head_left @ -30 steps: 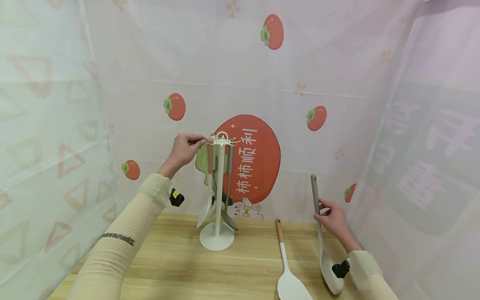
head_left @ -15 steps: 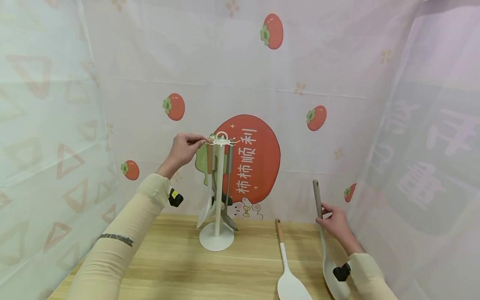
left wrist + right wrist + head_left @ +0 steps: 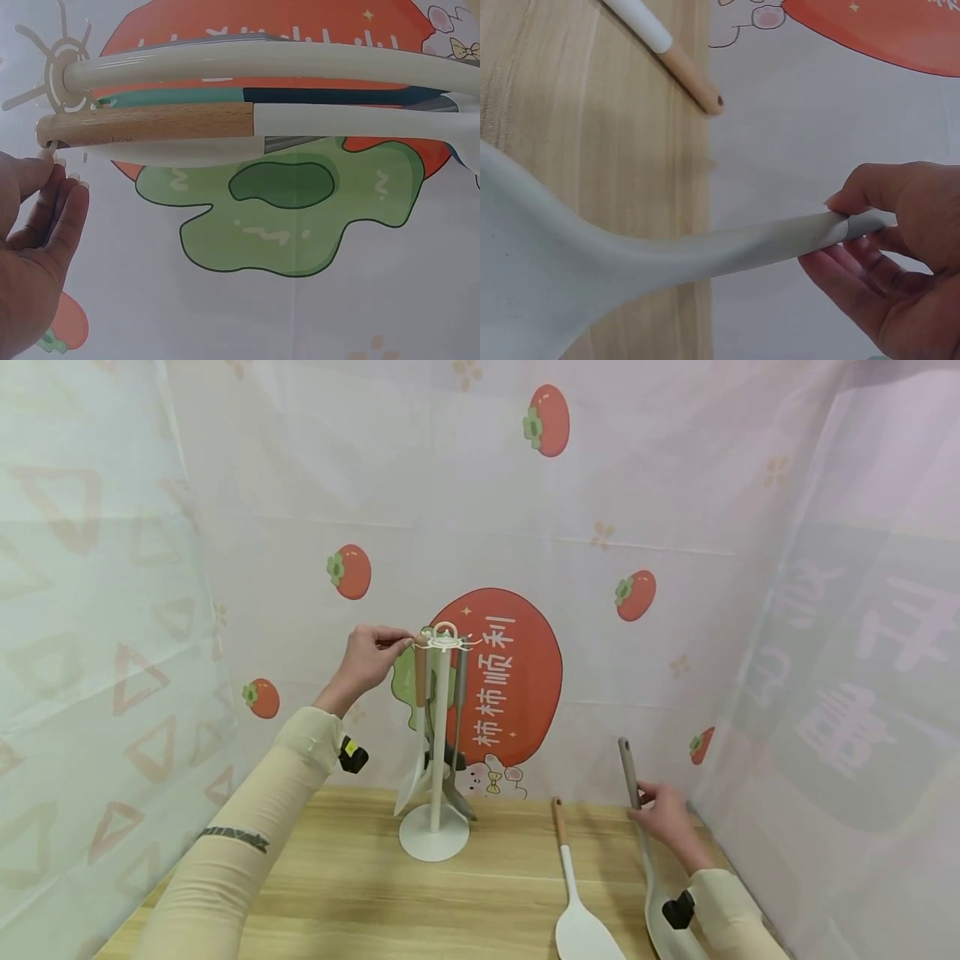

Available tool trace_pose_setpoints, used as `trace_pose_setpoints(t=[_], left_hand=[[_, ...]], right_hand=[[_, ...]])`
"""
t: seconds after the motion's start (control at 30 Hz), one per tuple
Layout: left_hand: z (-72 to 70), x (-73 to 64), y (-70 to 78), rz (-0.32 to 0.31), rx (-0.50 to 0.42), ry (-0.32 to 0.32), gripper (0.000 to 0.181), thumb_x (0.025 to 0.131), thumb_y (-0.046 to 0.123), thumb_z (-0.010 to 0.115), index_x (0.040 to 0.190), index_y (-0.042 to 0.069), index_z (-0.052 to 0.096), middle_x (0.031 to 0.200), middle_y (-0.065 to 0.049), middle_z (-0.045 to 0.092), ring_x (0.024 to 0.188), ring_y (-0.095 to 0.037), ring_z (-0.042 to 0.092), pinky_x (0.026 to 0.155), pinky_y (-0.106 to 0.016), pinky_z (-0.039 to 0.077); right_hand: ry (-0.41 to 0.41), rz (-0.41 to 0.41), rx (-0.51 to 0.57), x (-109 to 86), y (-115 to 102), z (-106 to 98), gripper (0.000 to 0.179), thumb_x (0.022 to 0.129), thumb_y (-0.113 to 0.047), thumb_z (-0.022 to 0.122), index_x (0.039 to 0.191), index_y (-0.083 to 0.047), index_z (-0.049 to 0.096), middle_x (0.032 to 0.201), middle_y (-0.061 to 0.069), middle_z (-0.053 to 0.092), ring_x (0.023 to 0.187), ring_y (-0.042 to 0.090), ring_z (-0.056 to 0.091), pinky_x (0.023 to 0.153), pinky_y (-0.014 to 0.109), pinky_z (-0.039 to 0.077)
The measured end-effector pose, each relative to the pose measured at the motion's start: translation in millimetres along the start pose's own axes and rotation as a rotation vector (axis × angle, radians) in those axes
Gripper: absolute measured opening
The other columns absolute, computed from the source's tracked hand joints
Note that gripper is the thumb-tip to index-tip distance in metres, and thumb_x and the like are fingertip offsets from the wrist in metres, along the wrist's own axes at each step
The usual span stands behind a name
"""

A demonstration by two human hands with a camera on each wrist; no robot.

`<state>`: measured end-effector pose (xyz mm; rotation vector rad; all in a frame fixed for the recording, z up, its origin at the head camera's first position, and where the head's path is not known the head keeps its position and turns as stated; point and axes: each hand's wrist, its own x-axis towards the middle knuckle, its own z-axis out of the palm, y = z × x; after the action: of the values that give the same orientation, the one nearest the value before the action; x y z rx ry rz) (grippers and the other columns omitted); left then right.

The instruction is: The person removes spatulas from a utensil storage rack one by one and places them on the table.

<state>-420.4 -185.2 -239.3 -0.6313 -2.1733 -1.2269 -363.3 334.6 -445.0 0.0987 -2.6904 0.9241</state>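
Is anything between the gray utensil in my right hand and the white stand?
Low down, yes: a wooden-handled spatula lies on the table between them. Above it, nothing visible blocks the way to the utensils hanging on the stand.

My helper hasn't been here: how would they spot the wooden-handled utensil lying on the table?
Find the white rack on the table. The wooden-handled utensil lies to its right, white head toward the person. The grey-handled utensil beside it is in the right hand; this one is untouched.
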Motion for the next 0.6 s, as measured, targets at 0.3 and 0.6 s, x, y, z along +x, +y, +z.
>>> trace_pose_setpoints(t=[0.3, 0.6], left_hand=[[-0.5, -1.4, 3.2, -0.025, -0.034, -0.011, 0.025, 0.102, 0.013, 0.062, 0.117, -0.003, 0.075, 0.115, -0.022, 0.073, 0.098, -0.026, 0.069, 0.074, -0.014, 0.050], [0.3, -2.6, 2.4, -0.026, -0.047, 0.002, 0.025, 0.102, 0.013, 0.063, 0.117, -0.003, 0.075, 0.115, -0.022, 0.073, 0.095, -0.021, 0.068, 0.074, -0.015, 0.051]], right_hand=[[-0.064, 0.042, 0.032, -1.1, 10.3, 13.2, 0.056, 0.076, 0.005, 0.078, 0.127, 0.019, 0.060, 0.086, 0.017, 0.071, 0.073, 0.023, 0.063, 0.064, 0.038, 0.057], [-0.099, 0.101, 0.042, 0.7, 15.2, 21.6, 0.056, 0.076, 0.007, 0.073, 0.128, 0.020, 0.058, 0.084, 0.017, 0.071, 0.069, 0.021, 0.063, 0.056, 0.034, 0.056]])
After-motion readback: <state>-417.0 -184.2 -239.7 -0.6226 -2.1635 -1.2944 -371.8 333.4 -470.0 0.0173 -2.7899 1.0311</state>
